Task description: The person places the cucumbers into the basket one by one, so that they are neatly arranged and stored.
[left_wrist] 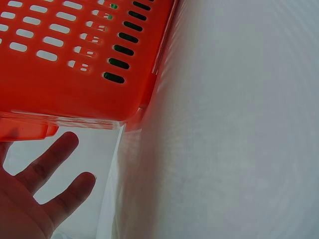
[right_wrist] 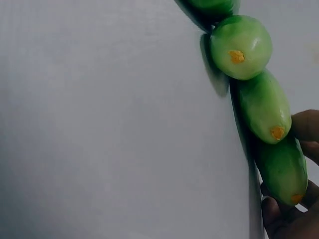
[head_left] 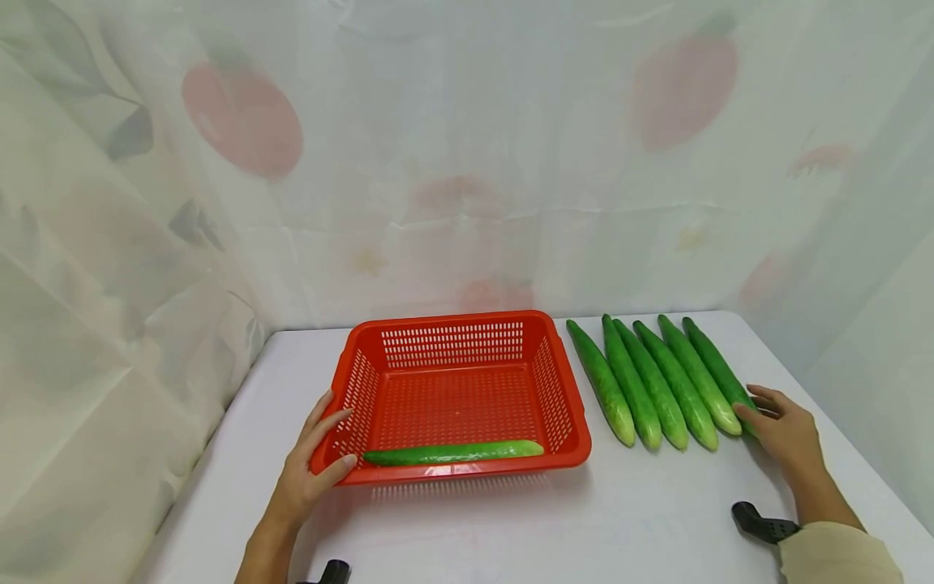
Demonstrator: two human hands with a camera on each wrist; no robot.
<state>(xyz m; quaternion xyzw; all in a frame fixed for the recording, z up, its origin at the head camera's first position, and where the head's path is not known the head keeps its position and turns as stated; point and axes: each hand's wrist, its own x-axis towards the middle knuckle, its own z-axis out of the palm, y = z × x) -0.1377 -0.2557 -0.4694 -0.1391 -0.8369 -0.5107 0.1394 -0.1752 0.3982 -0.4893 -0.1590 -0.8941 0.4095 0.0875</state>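
At the near left corner of a red plastic basket [head_left: 458,318], my left hand [head_left: 299,474] rests on the rim, its thumb and a finger over the edge. Two of its fingers [left_wrist: 52,162] stretch out straight below the rim in the left wrist view. One cucumber [head_left: 456,453] lies along the basket's near side, inside. On the right, my right hand [head_left: 790,434] holds the pale near end of the outermost cucumber [head_left: 715,361]. In the right wrist view, thumb and fingers sit on either side of that cucumber [right_wrist: 281,167].
Several more cucumbers [head_left: 660,381] lie side by side between the basket and my right hand. They sit on a white table [head_left: 620,519]. A printed curtain [head_left: 452,162] hangs behind the table. Black camera mounts [head_left: 762,523] show near both wrists.
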